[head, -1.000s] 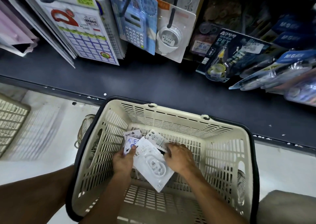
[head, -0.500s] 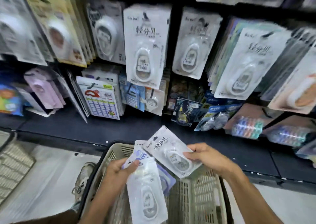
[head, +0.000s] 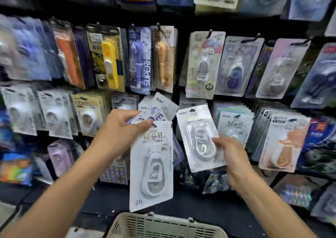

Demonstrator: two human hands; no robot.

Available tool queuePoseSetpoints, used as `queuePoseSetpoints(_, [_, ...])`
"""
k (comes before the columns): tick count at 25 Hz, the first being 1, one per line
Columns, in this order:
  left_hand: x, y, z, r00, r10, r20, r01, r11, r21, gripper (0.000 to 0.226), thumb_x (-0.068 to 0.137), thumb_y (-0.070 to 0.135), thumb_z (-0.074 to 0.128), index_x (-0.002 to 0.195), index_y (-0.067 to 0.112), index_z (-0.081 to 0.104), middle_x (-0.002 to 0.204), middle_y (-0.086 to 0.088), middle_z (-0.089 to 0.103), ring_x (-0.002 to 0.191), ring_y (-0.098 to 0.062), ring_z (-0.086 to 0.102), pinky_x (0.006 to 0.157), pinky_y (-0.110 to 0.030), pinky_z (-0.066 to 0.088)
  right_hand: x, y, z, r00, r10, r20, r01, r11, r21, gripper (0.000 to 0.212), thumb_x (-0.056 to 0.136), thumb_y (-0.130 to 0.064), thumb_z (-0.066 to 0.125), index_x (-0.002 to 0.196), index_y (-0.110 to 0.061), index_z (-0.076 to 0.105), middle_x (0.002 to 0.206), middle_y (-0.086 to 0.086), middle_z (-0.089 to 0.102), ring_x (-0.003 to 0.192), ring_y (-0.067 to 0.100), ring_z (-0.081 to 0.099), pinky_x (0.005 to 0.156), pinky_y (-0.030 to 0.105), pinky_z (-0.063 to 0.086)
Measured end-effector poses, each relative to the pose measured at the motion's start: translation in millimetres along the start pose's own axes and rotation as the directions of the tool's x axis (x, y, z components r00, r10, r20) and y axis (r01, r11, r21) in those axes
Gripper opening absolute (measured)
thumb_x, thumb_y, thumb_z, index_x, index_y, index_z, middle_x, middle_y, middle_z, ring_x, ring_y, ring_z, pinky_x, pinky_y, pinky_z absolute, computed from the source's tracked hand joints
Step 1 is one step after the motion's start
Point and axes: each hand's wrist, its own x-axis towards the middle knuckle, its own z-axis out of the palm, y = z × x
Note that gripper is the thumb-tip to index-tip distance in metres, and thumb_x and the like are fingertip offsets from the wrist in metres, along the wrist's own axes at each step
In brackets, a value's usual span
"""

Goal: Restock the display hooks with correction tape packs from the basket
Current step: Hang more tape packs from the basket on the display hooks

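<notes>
Our left hand (head: 120, 128) grip pinching fanned correction tape packs (head: 151, 165); right hand (head: 231, 157) grip pinching single pack (head: 200, 137) above basket (head: 163, 225).

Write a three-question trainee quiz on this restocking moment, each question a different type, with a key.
1. True or false: the right hand holds a single correction tape pack.
2. The left hand holds: A) nothing B) several fanned packs C) the basket.
3. Fill in: the basket sits ____ the hands in view.

Key: 1 true; 2 B; 3 below.
</notes>
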Motion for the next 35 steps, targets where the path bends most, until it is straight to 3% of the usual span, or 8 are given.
queuePoseSetpoints(7, [-12, -28, 15, 0.986, -0.165, -0.031, 0.156, 0.969, -0.193, 0.018, 0.090, 0.018, 0.073, 0.079, 0.028, 0.083, 0.082, 0.003, 0.081, 0.069, -0.010, 0.076, 0.054, -0.015, 0.053, -9, 7, 8, 0.996, 0.038, -0.079, -0.030, 0.994, 0.106, 0.020, 0.095, -0.011, 0.059, 0.086, -0.020, 0.074, 0.064, -0.008, 0.073, 0.055, 0.018, 0.062, 0.051, 0.029, 0.039])
queuePoseSetpoints(12, [-9, -23, 17, 0.987, -0.154, -0.048, 0.139, 0.964, -0.227, 0.020, 0.088, 0.017, 0.073, 0.075, 0.028, 0.083, 0.074, 0.001, 0.080, 0.058, -0.007, 0.073, 0.046, -0.014, 0.048, -10, 2, 8, 0.993, 0.020, -0.117, -0.009, 0.996, 0.094, 0.034, 0.092, -0.016, 0.059, 0.065, -0.028, 0.075, 0.058, -0.001, 0.064, 0.035, 0.014, 0.046, 0.033, 0.018, 0.027])
queuePoseSetpoints(17, [-7, -25, 28, 0.983, -0.159, -0.090, 0.140, 0.972, -0.188, 0.016, 0.089, 0.020, 0.074, 0.075, 0.021, 0.082, 0.074, -0.003, 0.079, 0.060, -0.011, 0.068, 0.056, -0.022, 0.047, -5, 4, 9, 0.994, 0.006, -0.112, 0.001, 0.998, 0.063, 0.014, 0.099, -0.019, 0.058, 0.097, -0.028, 0.069, 0.100, -0.001, 0.071, 0.075, 0.016, 0.065, 0.054, 0.032, 0.049])
queuePoseSetpoints(19, [-5, -27, 31, 0.974, -0.185, -0.130, 0.155, 0.966, -0.208, 0.014, 0.089, 0.020, 0.075, 0.076, 0.017, 0.081, 0.080, -0.013, 0.079, 0.067, -0.018, 0.068, 0.069, -0.032, 0.048, -11, 11, 12, 0.985, -0.126, -0.122, 0.103, 0.978, -0.180, 0.018, 0.100, -0.036, 0.058, 0.116, -0.036, 0.052, 0.123, -0.012, 0.058, 0.103, 0.011, 0.059, 0.077, 0.034, 0.050])
queuePoseSetpoints(21, [-5, -28, 34, 0.963, -0.210, -0.169, 0.170, 0.960, -0.224, 0.013, 0.088, 0.021, 0.076, 0.077, 0.019, 0.082, 0.085, -0.014, 0.079, 0.072, -0.021, 0.069, 0.075, -0.036, 0.048, -29, 23, 15, 0.954, -0.293, 0.068, 0.292, 0.843, -0.453, 0.039, 0.090, -0.060, 0.058, 0.123, -0.044, 0.045, 0.128, -0.029, 0.046, 0.117, -0.001, 0.050, 0.091, 0.028, 0.042])
queuePoseSetpoints(24, [-6, -25, 37, 0.948, -0.256, -0.190, 0.197, 0.939, -0.281, 0.014, 0.088, 0.021, 0.076, 0.077, 0.027, 0.083, 0.082, -0.002, 0.081, 0.074, -0.017, 0.075, 0.072, -0.032, 0.053, -43, 33, 27, 0.935, -0.192, 0.299, 0.315, 0.838, -0.446, 0.064, 0.075, -0.079, 0.059, 0.128, -0.046, 0.048, 0.130, -0.036, 0.042, 0.120, -0.011, 0.044, 0.094, 0.023, 0.039])
queuePoseSetpoints(29, [-10, -21, 45, 0.935, -0.286, -0.211, 0.220, 0.931, -0.290, 0.020, 0.087, 0.016, 0.076, 0.073, 0.028, 0.083, 0.079, -0.002, 0.080, 0.073, -0.021, 0.076, 0.072, -0.035, 0.057, -39, 33, 26, 0.931, -0.177, 0.320, 0.283, 0.903, -0.323, 0.068, 0.064, -0.088, 0.063, 0.115, -0.043, 0.060, 0.119, -0.024, 0.057, 0.100, -0.007, 0.059, 0.084, 0.023, 0.048])
queuePoseSetpoints(35, [-12, -22, 41, 0.919, -0.326, -0.220, 0.236, 0.904, -0.356, 0.024, 0.086, 0.012, 0.075, 0.076, 0.031, 0.083, 0.081, -0.001, 0.081, 0.088, -0.027, 0.078, 0.085, -0.046, 0.059, -43, 50, 33, 0.896, -0.212, 0.390, 0.367, 0.848, -0.383, 0.059, 0.064, -0.056, 0.074, 0.118, -0.056, 0.052, 0.120, -0.026, 0.049, 0.082, 0.005, 0.067, 0.076, 0.027, 0.054])
